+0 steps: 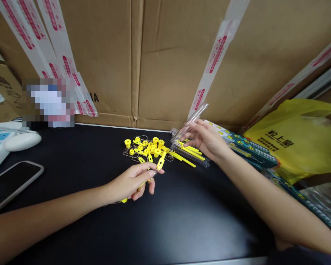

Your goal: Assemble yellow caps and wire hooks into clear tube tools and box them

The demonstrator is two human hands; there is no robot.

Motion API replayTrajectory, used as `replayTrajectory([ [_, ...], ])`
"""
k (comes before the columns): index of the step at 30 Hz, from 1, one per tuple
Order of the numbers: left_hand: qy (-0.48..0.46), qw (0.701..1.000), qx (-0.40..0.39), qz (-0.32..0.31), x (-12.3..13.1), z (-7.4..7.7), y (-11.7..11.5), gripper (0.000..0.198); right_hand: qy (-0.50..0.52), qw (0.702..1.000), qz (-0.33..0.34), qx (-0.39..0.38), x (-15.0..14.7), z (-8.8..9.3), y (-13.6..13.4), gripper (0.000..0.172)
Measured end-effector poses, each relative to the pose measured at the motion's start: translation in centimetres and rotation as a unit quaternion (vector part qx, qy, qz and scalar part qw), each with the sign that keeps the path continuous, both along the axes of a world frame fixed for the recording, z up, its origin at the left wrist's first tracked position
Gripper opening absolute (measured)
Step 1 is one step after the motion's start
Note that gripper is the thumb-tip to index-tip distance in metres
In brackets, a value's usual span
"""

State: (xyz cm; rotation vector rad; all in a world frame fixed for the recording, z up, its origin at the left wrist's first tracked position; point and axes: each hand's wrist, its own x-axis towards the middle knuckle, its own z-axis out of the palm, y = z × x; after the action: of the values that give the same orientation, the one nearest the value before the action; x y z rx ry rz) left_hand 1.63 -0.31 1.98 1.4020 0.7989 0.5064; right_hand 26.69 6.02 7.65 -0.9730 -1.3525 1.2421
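Note:
My left hand [136,178] is closed around a slim yellow plastic piece [161,162] with a slotted end that sticks up past the fingertips. Its other end, with a thin wire beside it, shows below the palm. In my right hand [205,140] a clear plastic tube [196,115] is gripped between thumb and fingers, tilted up to the right. Small yellow caps [156,151] and slotted yellow parts with wire loops lie in a pile between the hands. Beneath the right hand are yellow sticks [187,159] and more clear tubes [202,162].
Cardboard boxes [171,66] stand along the back of the black table [165,228]. Printed boxes [253,152] and a yellow plastic bag [300,136] are at the right. At the left are a phone [15,184] and a white device [22,141].

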Motion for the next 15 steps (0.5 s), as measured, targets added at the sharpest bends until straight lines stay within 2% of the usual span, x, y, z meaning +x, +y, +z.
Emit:
replayTrajectory([
  [4, -0.015, 1.000, 0.008, -0.009, 0.0, 0.0, -0.1, 0.033, 0.031, 0.998, 0.044, -0.031, -0.7, -1.1, -0.1, 0.020],
  [15, -0.025, 1.000, 0.009, -0.012, -0.1, -0.2, 0.1, 0.033, 0.045, 0.993, 0.077, -0.082, -1.9, -1.6, -0.9, 0.020],
])
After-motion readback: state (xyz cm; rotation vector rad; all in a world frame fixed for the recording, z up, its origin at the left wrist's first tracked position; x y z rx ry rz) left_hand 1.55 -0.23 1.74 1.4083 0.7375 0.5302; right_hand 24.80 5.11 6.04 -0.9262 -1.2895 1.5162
